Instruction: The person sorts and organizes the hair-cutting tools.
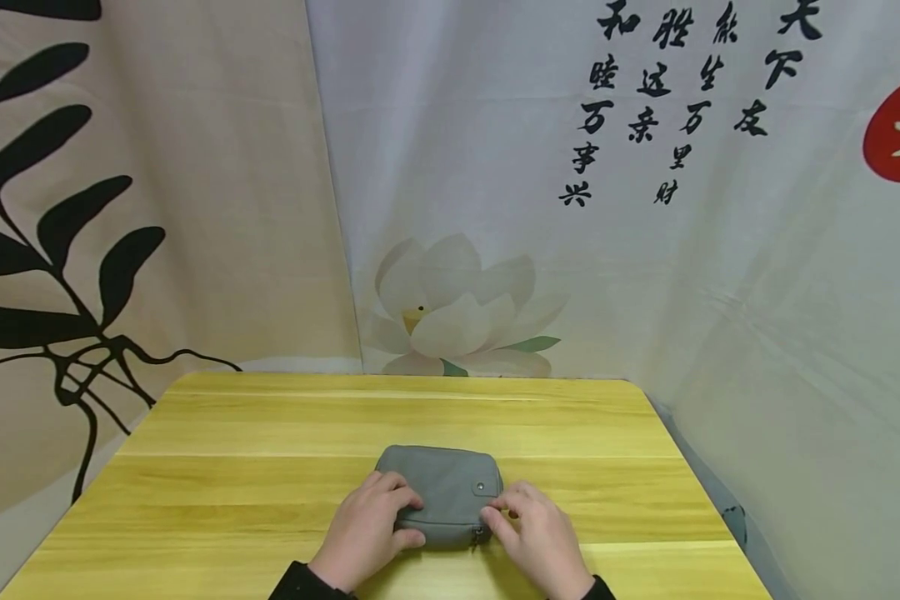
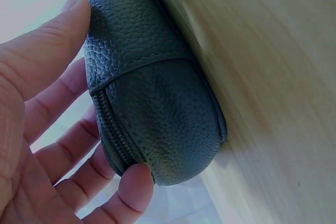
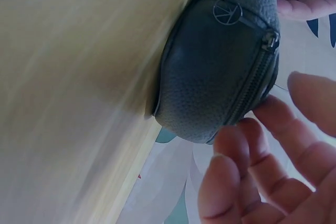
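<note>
A grey pebbled-leather zip pouch lies flat on the wooden table, a small snap tab at its right end. My left hand holds the pouch's left end, thumb along the near side and fingers over the top and end. The left wrist view shows the zipper running shut between thumb and fingers. At the right end is my right hand; its bent fingers touch the pouch's edge, while the thumb stands apart. A zipper slider with a round pull sits near the front right corner.
The light wooden table extends around the pouch. Behind it hangs a pale cloth backdrop with a printed lotus, dark leaves and writing. Another cloth hangs along the right side.
</note>
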{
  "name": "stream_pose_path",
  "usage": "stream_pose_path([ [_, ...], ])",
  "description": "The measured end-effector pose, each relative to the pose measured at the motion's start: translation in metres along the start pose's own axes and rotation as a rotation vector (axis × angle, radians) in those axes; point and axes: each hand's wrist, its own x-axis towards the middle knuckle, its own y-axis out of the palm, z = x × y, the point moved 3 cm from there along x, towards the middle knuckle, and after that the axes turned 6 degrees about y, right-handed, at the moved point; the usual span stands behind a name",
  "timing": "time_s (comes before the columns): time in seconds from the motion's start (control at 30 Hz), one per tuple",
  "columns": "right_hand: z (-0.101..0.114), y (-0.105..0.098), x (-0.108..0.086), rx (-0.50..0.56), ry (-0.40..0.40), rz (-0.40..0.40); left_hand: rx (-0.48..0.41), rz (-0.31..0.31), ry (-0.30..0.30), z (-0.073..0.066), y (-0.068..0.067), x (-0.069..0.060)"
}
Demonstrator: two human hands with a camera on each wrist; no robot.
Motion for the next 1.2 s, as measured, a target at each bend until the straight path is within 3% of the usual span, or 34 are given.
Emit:
stream_pose_path([
  [0.53, 0.0007, 0.0003, 0.0023, -0.005, 0.008, 0.054, 0.001, 0.016, -0.017, -0.003, -0.0041, -0.0027],
  [1.03, -0.0019, 0.0009, 0.0028, 0.001, -0.01, 0.049, 0.004, -0.026, 0.007, -0.0027, -0.0024, -0.0048],
  [1.2, -0.0068, -0.0025, 0.0046, 0.056, -0.03, 0.129, -0.045, 0.028, 0.026, 0.0004, -0.0063, -0.0098],
])
